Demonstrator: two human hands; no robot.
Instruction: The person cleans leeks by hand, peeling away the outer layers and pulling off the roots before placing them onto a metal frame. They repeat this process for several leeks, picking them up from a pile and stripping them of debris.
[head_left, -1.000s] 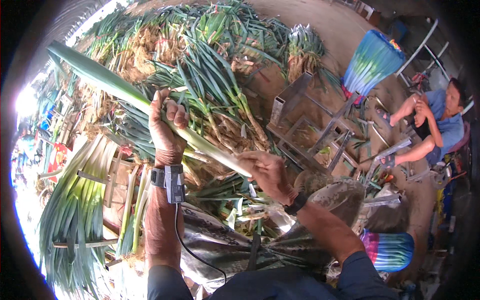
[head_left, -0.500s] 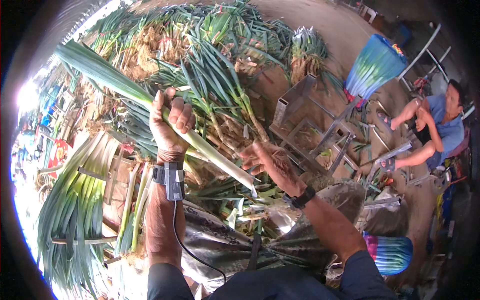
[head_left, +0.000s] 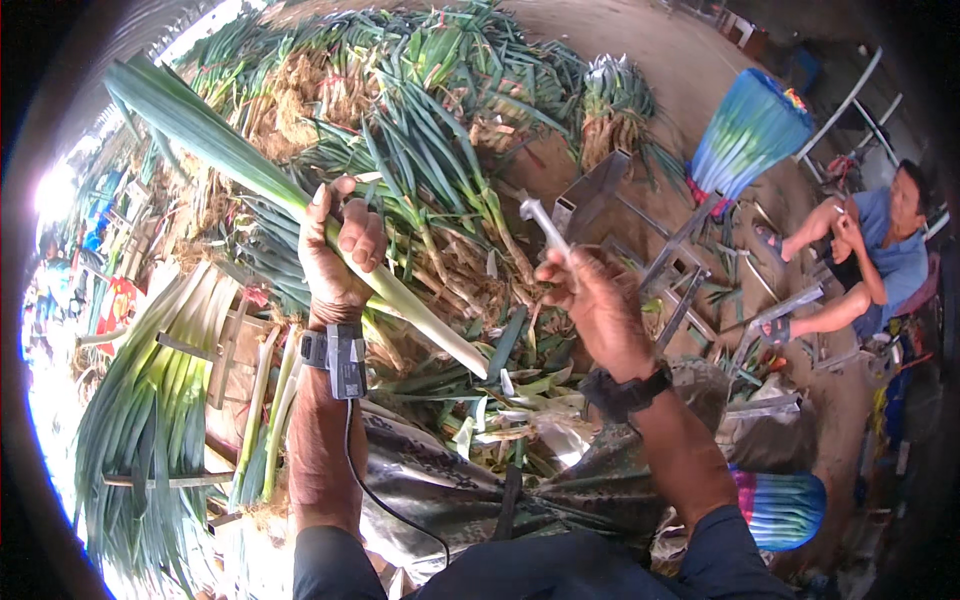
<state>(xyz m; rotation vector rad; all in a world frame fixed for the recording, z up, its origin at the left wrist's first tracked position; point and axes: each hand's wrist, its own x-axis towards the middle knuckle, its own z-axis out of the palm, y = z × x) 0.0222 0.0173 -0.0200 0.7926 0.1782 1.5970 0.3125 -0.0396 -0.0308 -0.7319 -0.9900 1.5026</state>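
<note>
My left hand (head_left: 340, 245) is closed around the stalk of a large leek (head_left: 410, 312). Its broad green leaves slant to the upper left, and its white end points down to the right. My right hand (head_left: 590, 305) is raised to the right of that white end, apart from it. Between its fingers is a slender pale strip (head_left: 546, 228), pointing up and to the left; its exact kind is unclear. Below both hands lie trimmed leaves and scraps (head_left: 520, 405). A dark patterned cover (head_left: 430, 475) drapes over my lap.
Trimmed leeks (head_left: 170, 380) rest across a rack at the left. Piled leeks with roots (head_left: 400, 90) spread ahead. A metal frame (head_left: 670, 270) stands at the right, near a wrapped leek bundle (head_left: 750, 135). Another person (head_left: 885, 250) sits at the far right.
My right hand has moved right and up, away from the leek's white end, and now holds the pale strip. The leek and my left hand have barely moved.
</note>
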